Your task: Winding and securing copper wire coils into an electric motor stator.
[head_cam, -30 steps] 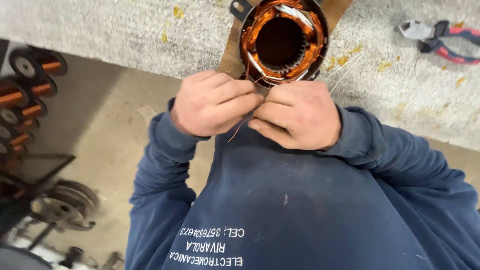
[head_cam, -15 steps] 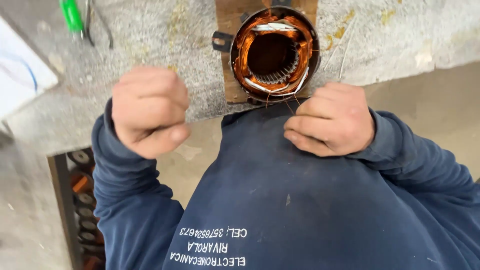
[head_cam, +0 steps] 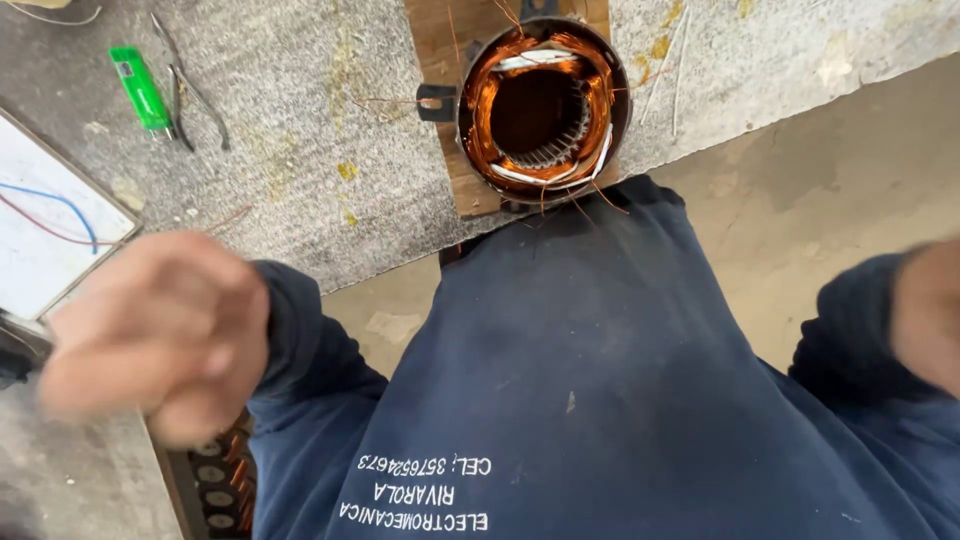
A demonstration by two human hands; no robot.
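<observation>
1. While both hands are blurred, the left hand looks curled, the right hand I cannot tell; neither touches anything
2. Copper-wound stator stands on a wooden board, on grey speckled bench
3. Concrete floor below

Dark navy sweatshirt, long-sleeved, soft heavy knit, fills the lower frame. Ribbed cuffs close at both wrists. White block lettering in three lines across the chest, reading upside down from this view. A few pale specks of lint on the front. Left hand bare, motion-blurred; right hand bare, cut by the frame edge. No gloves, rings or watch visible.
</observation>
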